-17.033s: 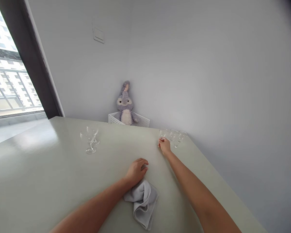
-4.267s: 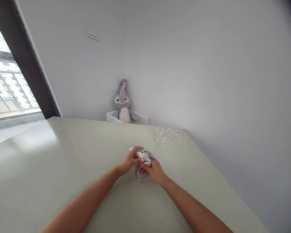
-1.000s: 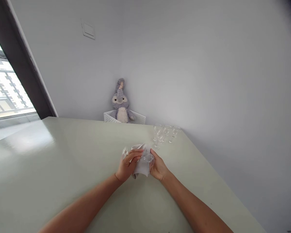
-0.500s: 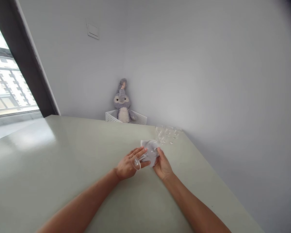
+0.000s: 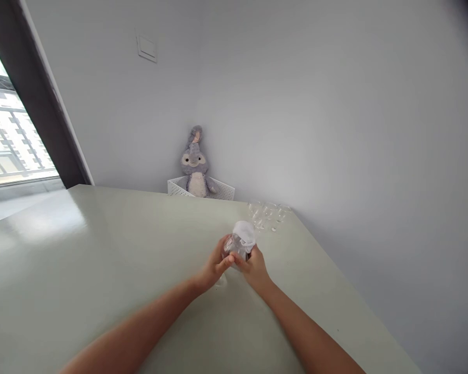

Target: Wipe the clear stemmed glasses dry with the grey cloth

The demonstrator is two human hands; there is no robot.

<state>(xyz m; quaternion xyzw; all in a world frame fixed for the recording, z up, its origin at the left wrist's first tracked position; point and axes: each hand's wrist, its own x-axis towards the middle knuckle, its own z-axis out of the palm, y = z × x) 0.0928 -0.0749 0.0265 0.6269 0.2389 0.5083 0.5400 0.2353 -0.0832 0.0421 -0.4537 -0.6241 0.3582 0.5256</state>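
Observation:
A clear stemmed glass (image 5: 232, 246) is held between both hands, its bowl tilted up and its foot low, near the table surface. My left hand (image 5: 214, 267) is wrapped round the left side of the bowl. A white cloth (image 5: 244, 233) covers the bowl's far right side and partly tucks into or over the rim. My right hand (image 5: 254, 267) grips the glass and the cloth from the right, its thumb close to the left thumb. The fingers behind the glass are hidden.
Several clear glasses (image 5: 268, 211) stand at the table's back right corner, with a small pale item (image 5: 273, 229) near them. Behind the pale green table (image 5: 140, 234), a grey plush toy (image 5: 195, 166) sits in a white perforated basket (image 5: 226, 192). Walls rise behind and right.
My left hand has gone from lying flat with the stem between its fingers to wrapping round the bowl. The glass has turned, and the cloth is now bunched at its far side.

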